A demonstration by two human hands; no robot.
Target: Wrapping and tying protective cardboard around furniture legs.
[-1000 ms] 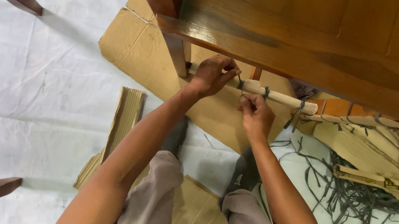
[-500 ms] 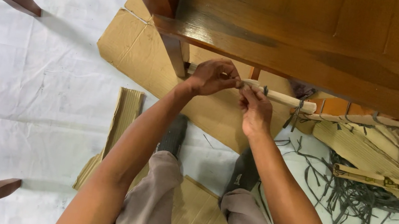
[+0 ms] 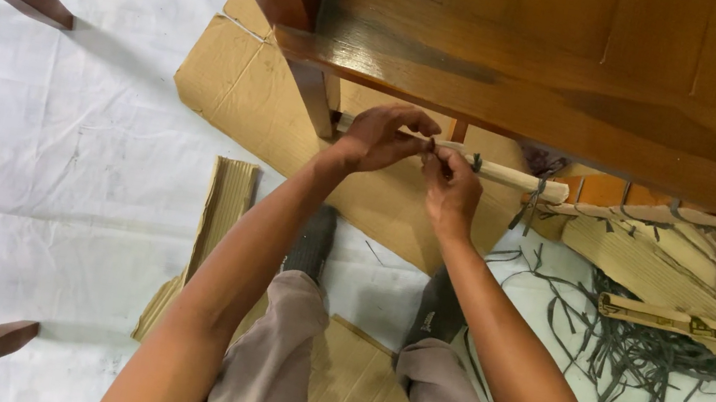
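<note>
Hands number two: the left hand (image 3: 376,138) curls over a pale round wooden rail wrapped in cardboard (image 3: 505,175), gripping it, while the right hand (image 3: 450,191) pinches a thin dark strap (image 3: 432,149) tied round that rail with thumb and forefinger. One rail runs horizontally just under the glossy brown wooden furniture panel (image 3: 597,67). Many loose dark straps (image 3: 644,359) lie well apart on the white floor sheet (image 3: 46,136), beside several cardboard pieces (image 3: 249,94).

Both arms stretched forward; left hand (image 3: 379,139) and right hand (image 3: 449,188) close together, fingers pinched.
</note>
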